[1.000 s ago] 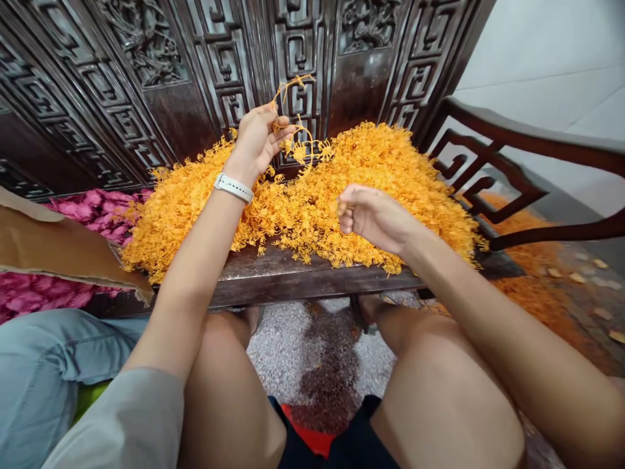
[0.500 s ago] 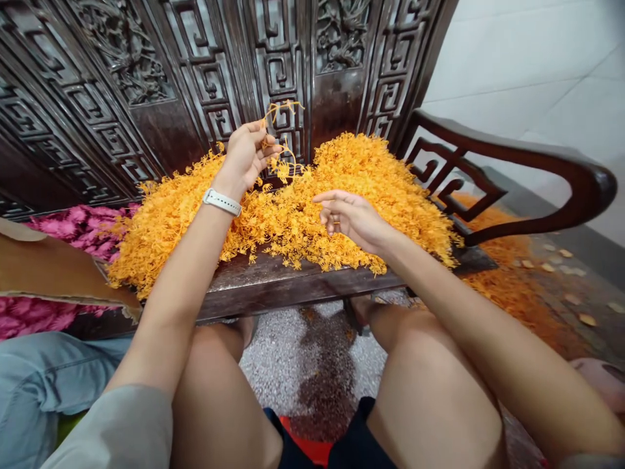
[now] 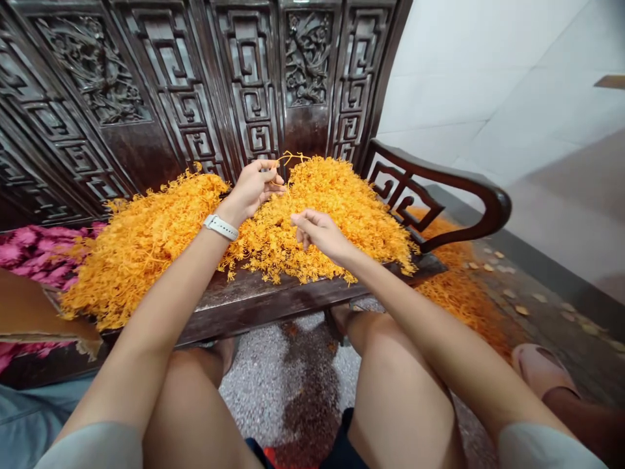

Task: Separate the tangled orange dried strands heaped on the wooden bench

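— Change, latest entry?
— Hands nearer each other. Left hand [image 3: 251, 189]: lower against the carved backrest [image 3: 310, 130]. Right hand [image 3: 319, 234]: index finger tucked in, no longer extended.
— Bearing on the work?
— Sprig [image 3: 293, 156], judged now within easy reach of both hands.
— Grip?
— Left: narrow, thumb and fingertips pinching the sprig. Right: fingers curled; whether closed on anything, cannot tell.
— Location?
— Just above the far edge of the yellow-orange heap [image 3: 342, 202], on the bench [image 3: 229, 306]; pink flowers [image 3: 36, 257] at far left.
— Appearance?
— Single sprig, thin, branching, yellow-orange. Tip: bare, forked, pointing right. Lower part: hard to part from the like-coloured heap, itself frilly, curled and densely massed.
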Demonstrator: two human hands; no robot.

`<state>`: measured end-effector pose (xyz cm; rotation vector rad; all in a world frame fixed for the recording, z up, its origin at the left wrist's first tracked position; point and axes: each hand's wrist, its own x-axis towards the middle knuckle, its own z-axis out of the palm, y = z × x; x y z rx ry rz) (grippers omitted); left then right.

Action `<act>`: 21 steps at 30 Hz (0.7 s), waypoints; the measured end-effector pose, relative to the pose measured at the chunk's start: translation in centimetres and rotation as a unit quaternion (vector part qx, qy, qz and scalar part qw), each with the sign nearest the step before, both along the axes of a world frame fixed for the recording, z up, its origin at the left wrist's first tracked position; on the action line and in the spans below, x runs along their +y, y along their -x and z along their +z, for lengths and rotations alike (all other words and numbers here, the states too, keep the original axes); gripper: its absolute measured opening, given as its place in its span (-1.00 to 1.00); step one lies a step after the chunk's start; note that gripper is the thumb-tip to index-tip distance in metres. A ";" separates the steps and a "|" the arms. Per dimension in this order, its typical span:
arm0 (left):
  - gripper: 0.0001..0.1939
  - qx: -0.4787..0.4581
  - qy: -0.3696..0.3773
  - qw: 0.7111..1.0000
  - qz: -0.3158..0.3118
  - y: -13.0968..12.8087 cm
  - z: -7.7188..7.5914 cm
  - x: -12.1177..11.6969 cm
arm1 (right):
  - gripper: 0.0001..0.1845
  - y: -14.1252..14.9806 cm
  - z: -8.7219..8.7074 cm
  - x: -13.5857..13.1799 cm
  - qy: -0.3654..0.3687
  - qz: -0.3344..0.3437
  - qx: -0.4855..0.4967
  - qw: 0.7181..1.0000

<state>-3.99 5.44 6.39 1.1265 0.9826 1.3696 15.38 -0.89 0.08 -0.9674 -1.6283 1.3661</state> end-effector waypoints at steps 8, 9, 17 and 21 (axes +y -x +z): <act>-0.84 -0.055 -0.008 0.998 0.016 -0.9 -0.1 0.2 | -0.64 -0.7 -0.4 0.1 -0.055 0.057 -0.016 0.997; -0.82 -0.069 -0.014 0.996 0.059 -0.9 -0.3 0.6 | -0.66 -0.8 0.2 -0.6 -0.066 0.098 -0.005 0.993; -0.71 -0.138 0.039 0.964 0.224 3.4 -0.8 3.3 | -0.70 -0.5 6.3 -7.2 0.105 0.692 0.001 0.714; -0.73 -0.168 0.033 0.964 0.203 4.0 -0.3 2.7 | -0.41 -0.5 4.4 -4.8 0.128 0.200 0.263 0.935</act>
